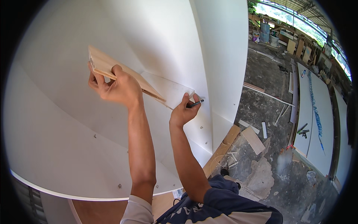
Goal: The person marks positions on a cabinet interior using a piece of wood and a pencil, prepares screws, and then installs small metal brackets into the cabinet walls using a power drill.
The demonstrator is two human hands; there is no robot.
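My left hand (121,89) grips a light wooden board (130,75), thumb near one long edge and fingers around its far-left end. The board slants down to the right inside a large white cabinet (100,160). Its lower end lies against a white panel piece (169,86) set in the cabinet; whether the two are joined I cannot tell. My right hand (182,113) is closed on a thin dark pen (195,103), whose tip points right toward the cabinet's side wall. The right fingertips are at the right end of the white panel piece.
Small metal fittings (119,186) dot the cabinet's inner faces. On the right, offcuts (253,140) lie on the stained concrete floor (261,112). Beyond is a white-topped worktable (304,104) with a coiled blue hose (316,112) and a dark green-handled tool (302,130).
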